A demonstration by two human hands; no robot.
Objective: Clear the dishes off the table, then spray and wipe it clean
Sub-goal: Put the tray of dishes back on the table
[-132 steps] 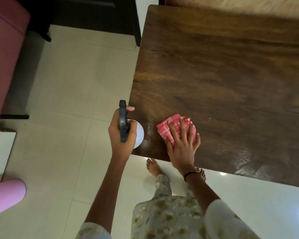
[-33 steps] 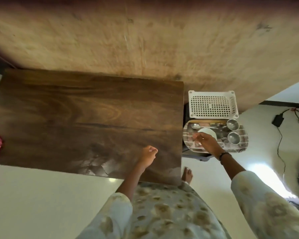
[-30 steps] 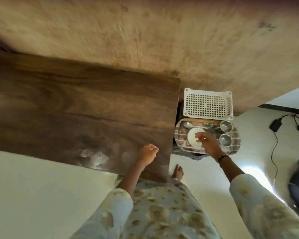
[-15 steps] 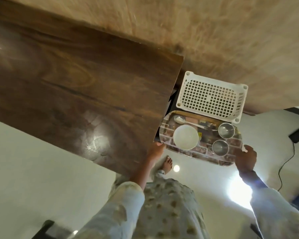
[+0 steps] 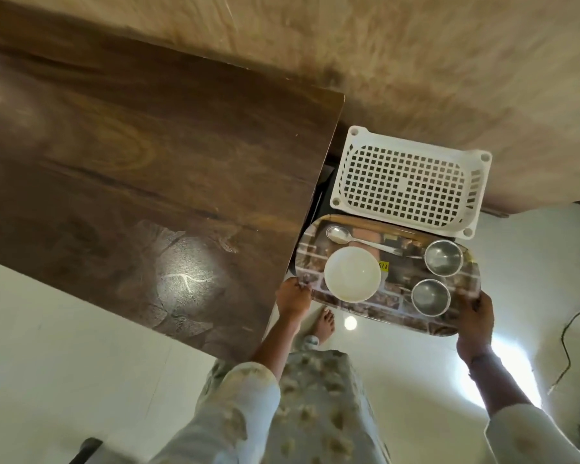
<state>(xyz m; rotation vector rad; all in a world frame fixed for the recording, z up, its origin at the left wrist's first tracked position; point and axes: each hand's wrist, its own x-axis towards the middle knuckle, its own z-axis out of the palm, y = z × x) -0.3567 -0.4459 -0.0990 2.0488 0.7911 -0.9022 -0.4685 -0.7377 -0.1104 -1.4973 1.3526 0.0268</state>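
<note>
- Two hands hold one patterned tray by its opposite short ends, just beside the right edge of the dark wooden bench.
- Left hand: fingers curled round the tray's left end, close to the bench's near right corner.
- Right hand: fingers wrapped over the tray's right near corner, thumb on the rim.
- Four dishes lie on the tray. A white bowl sits left of centre; a metal spoon lies along the far side, its bowl end toward the left.
- First steel cup stands at the far right of the tray; second steel cup stands nearer, just beside it.
- White perforated basket lies beyond the tray, its near edge at the tray's far rim; whether they touch cannot be told.
- Bench top carries a glossy sheen with a bright reflection near its front edge.
- Pale tiled floor lies below; one bare foot shows under the tray, and a black cable runs along the floor at the right.
</note>
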